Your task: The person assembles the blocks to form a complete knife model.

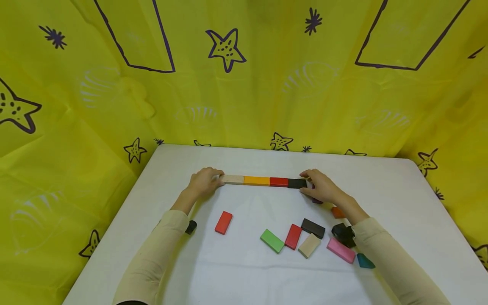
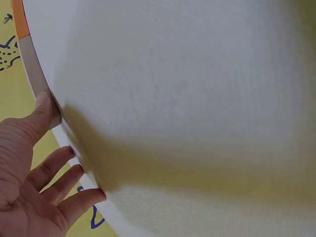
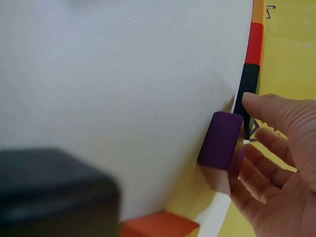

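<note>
A straight row of blocks lies across the far part of the table: a natural wood block (image 1: 233, 180), a yellow-orange block (image 1: 256, 181), a red block (image 1: 278, 182) and a black block (image 1: 296, 183), end to end. My left hand (image 1: 205, 181) pinches the left end of the wood block, thumb on the near side; its other fingers spread loosely in the left wrist view. At the opposite end, my right hand (image 1: 322, 186) pinches the black block between thumb and index finger. Close to the right hand's lower fingers stands a purple block (image 3: 220, 140), mostly hidden in the head view.
Nearer me lie a red block (image 1: 223, 223), a green block (image 1: 272, 241), another red block (image 1: 293, 236), a dark block (image 1: 313, 228), a wood block (image 1: 309, 245) and a pink block (image 1: 341, 250). Orange (image 1: 337, 212) and teal blocks (image 1: 365, 261) lie by the right forearm.
</note>
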Available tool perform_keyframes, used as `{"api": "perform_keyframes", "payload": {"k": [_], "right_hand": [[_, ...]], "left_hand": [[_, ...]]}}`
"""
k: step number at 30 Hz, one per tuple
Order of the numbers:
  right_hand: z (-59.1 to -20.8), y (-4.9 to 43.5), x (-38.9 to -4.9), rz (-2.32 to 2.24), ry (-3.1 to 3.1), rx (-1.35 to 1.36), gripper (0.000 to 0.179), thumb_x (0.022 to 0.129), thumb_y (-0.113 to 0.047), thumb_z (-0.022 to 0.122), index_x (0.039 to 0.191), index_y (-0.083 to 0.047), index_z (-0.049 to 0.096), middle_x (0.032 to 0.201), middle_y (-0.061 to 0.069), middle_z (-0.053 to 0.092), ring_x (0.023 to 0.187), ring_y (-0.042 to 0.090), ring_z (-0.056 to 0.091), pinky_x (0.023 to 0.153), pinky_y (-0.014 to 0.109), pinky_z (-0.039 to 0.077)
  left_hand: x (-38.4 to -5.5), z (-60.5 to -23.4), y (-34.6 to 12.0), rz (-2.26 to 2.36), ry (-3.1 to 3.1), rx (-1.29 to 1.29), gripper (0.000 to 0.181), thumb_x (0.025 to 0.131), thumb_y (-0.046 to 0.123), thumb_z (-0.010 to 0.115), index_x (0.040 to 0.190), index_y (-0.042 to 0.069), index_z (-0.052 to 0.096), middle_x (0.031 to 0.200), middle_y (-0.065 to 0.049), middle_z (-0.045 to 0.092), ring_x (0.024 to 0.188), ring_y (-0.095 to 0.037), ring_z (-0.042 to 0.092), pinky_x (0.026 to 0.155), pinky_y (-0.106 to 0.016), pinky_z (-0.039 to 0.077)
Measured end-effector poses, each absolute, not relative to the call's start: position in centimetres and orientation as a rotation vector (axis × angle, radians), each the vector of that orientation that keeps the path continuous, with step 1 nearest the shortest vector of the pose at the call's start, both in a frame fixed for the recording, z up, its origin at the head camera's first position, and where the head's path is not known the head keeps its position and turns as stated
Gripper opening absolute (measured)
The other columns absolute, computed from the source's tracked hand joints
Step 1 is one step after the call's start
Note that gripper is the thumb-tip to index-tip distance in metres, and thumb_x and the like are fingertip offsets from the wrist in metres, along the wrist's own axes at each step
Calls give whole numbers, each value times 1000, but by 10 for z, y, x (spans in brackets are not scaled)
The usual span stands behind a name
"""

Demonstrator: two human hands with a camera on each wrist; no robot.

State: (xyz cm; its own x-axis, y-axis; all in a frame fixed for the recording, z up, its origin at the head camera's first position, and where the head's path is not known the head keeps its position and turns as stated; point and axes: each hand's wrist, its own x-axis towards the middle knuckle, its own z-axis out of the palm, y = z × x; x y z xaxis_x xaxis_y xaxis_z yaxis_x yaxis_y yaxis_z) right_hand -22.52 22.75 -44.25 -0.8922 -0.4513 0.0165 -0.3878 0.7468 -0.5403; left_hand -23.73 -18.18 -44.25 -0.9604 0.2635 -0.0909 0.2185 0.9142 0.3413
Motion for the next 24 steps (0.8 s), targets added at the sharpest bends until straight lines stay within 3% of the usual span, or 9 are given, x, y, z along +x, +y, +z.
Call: {"api": "perform_keyframes", "payload": {"k": [6, 14, 24], "right_hand": [[-444, 241, -218, -825, 2851, -583, 44, 96, -17, 70, 130, 9, 58, 122, 27, 60, 112, 42, 59, 100, 60, 49], [-442, 253, -214, -797, 2880, -549, 29, 95, -15, 71, 114, 7, 66, 103, 19, 67, 93, 32, 61, 90, 55, 53], [-438, 272, -203, -791, 2846, -510, 19, 98, -15, 68, 106, 2, 69, 90, 7, 67, 83, 24, 60, 75, 38, 53]], "left_hand": [[-237, -443, -182, 517, 2948, 384, 34, 99, 31, 69, 130, 17, 70, 132, -13, 67, 122, -33, 61, 96, -62, 48], [-235, -444, -183, 510, 2958, 387, 33, 100, 30, 69, 130, 17, 71, 132, -13, 67, 121, -33, 61, 95, -62, 49], [-235, -443, -181, 506, 2952, 363, 33, 99, 30, 69, 130, 17, 70, 134, -13, 66, 124, -33, 60, 98, -62, 48]]}}
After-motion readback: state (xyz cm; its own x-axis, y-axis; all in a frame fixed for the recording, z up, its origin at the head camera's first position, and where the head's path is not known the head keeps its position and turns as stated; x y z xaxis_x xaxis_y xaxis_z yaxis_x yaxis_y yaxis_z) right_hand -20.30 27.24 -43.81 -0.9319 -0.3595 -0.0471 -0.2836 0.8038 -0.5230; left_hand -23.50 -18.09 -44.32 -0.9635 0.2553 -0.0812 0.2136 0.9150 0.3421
